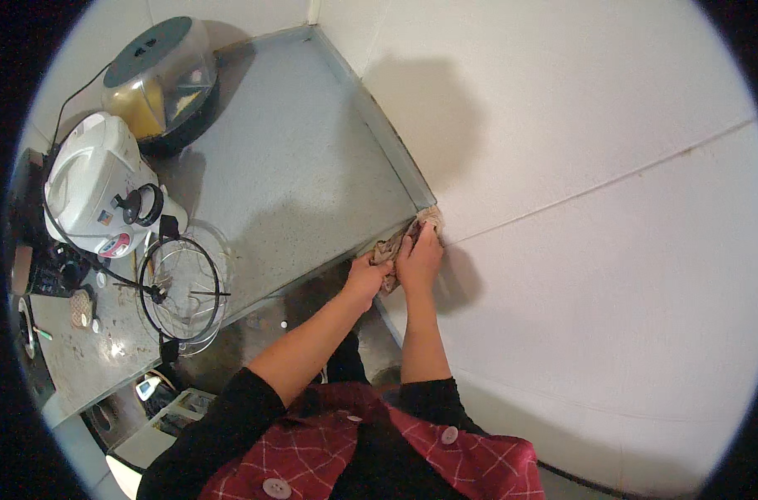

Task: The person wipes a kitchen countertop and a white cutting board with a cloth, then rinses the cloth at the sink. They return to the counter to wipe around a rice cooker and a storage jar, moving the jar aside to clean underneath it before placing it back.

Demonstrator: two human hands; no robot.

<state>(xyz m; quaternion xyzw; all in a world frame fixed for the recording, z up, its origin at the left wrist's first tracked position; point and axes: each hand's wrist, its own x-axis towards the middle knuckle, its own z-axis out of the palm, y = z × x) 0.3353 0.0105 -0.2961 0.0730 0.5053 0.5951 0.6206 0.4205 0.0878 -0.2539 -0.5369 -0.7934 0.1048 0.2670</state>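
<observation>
A crumpled brownish cleaning cloth [388, 249] is bunched at the front right corner of the grey countertop [287, 158], where the raised edge strip meets the white wall. My right hand [420, 257] grips the cloth and presses it against the end of that strip, close to the wall. Just to its left, my left hand [367, 277] is closed on the other end of the cloth, at the counter's front edge. Part of the cloth is hidden behind my fingers.
At the left stand a white electric hot-water pot [95, 179], a clear-sided round container [175, 75] with a dark lid and yellow contents, and a black wire ring stand [183, 333]. A white wall [612, 275] closes off the right. Below the counter sits a plastic bin [183, 408].
</observation>
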